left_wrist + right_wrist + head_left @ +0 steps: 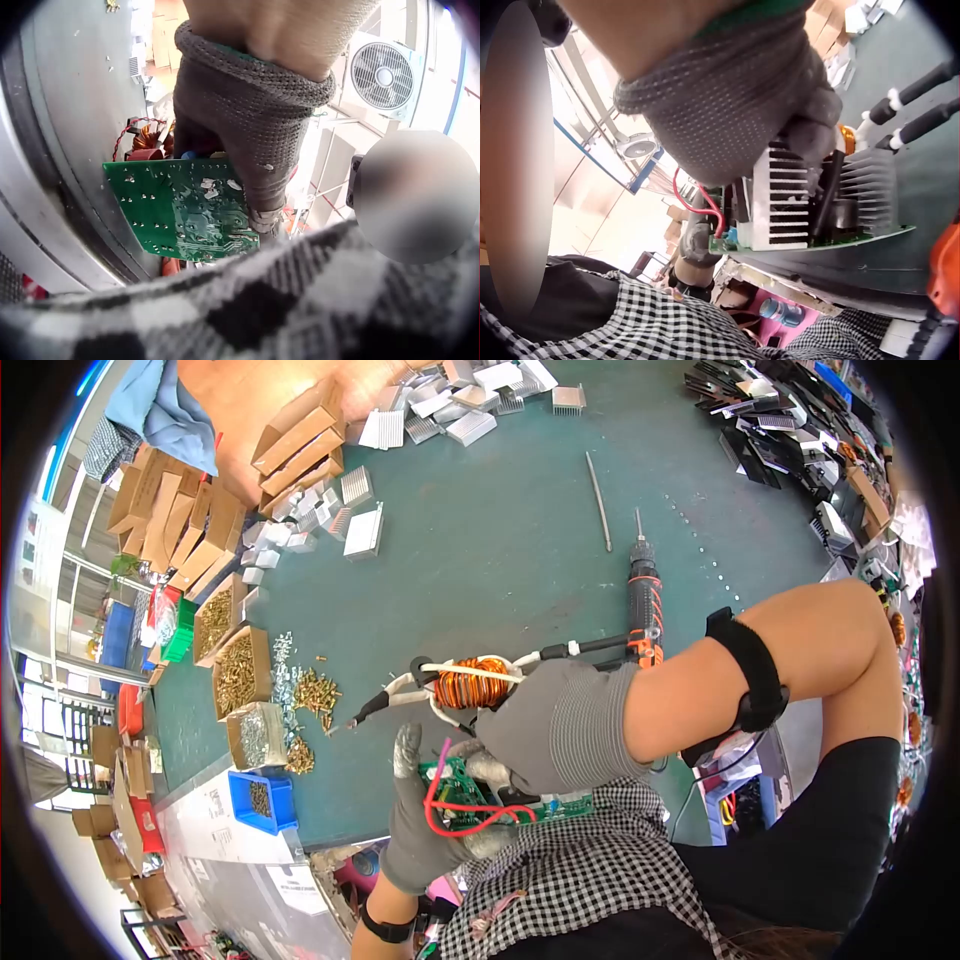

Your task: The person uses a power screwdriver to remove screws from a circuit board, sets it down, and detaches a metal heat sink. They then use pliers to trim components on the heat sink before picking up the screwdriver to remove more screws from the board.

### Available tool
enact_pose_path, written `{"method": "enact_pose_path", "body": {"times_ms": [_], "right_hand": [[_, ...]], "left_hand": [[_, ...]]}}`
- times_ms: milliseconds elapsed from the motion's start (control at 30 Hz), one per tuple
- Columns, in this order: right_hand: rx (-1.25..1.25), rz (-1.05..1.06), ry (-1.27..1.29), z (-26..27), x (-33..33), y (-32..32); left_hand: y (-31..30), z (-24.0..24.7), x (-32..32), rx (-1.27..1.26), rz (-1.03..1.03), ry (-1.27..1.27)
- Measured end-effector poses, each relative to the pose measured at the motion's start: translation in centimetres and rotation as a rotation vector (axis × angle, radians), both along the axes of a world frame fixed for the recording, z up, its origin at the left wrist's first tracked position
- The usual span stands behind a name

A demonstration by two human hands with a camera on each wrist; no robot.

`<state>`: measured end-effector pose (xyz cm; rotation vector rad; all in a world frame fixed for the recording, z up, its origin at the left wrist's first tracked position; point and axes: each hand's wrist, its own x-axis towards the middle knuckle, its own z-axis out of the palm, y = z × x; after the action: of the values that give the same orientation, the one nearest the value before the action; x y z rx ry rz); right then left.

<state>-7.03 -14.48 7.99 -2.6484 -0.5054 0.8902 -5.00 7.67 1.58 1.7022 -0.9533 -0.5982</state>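
Note:
A green circuit board (180, 210) is held close over the checked apron, its soldered underside facing the left wrist camera. My gloved left hand (425, 840) grips it at the left end, thumb pointing up. My gloved right hand (739, 97) is over the board with fingers curled at the top of a finned silver heatsink (780, 199); its fingertips are partly hidden. A red wire (432, 812) loops up from the board. Beyond the right hand lies an orange copper coil (470, 684) with thick white and black leads.
A power screwdriver (645, 595) lies right of the coil, near a thin metal rod (598, 500). Open boxes of brass parts (240, 672) and a blue bin (263, 801) stand at left. Silver heatsinks (470, 426) are piled at the back; dark parts (770, 425) lie far right.

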Motion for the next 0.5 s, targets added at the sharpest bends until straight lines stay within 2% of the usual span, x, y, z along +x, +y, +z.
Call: {"method": "enact_pose_path", "body": {"times_ms": [33, 67, 100, 133, 167, 200, 300, 333, 433, 500], "right_hand": [[0.034, 0.011, -0.063, 0.1, 0.0, -0.2], [0.061, 0.020, -0.125, 0.2, -0.2, -0.6], [0.082, 0.025, -0.185, 0.4, -0.4, -0.9], [-0.042, -0.092, -0.043, 0.3, -0.1, -0.7], [-0.006, -0.146, -0.032, 0.3, -0.4, -1.0], [0.033, -0.201, -0.023, 0.3, -0.8, -1.3], [0.145, -0.322, -0.011, 0.2, -1.8, -1.8], [0.180, -0.331, -0.018, -0.3, -1.9, -1.9], [0.229, -0.302, -0.064, -1.1, -2.2, -1.8], [0.244, -0.259, -0.161, -1.8, -2.4, -2.0]], "left_hand": [[0.1, 0.2, 0.2, 0.023, 0.019, 0.026], [-0.3, 0.4, -0.1, -0.088, 0.048, 0.148], [-0.4, 0.3, -0.2, -0.101, 0.153, 0.062], [-0.5, 0.1, -0.5, -0.116, 0.256, -0.021], [-0.7, -0.1, -0.8, -0.130, 0.357, -0.099], [-0.5, -0.6, -0.8, -0.109, 0.430, -0.441], [-0.6, 1.3, -1.4, 0.076, 0.302, -1.345], [-1.4, 1.8, -2.1, 0.038, 0.189, -1.337], [-3.0, 0.8, -2.8, 0.064, 0.108, -1.324], [-2.9, 0.2, -2.3, 0.024, 0.135, -1.340]]}}
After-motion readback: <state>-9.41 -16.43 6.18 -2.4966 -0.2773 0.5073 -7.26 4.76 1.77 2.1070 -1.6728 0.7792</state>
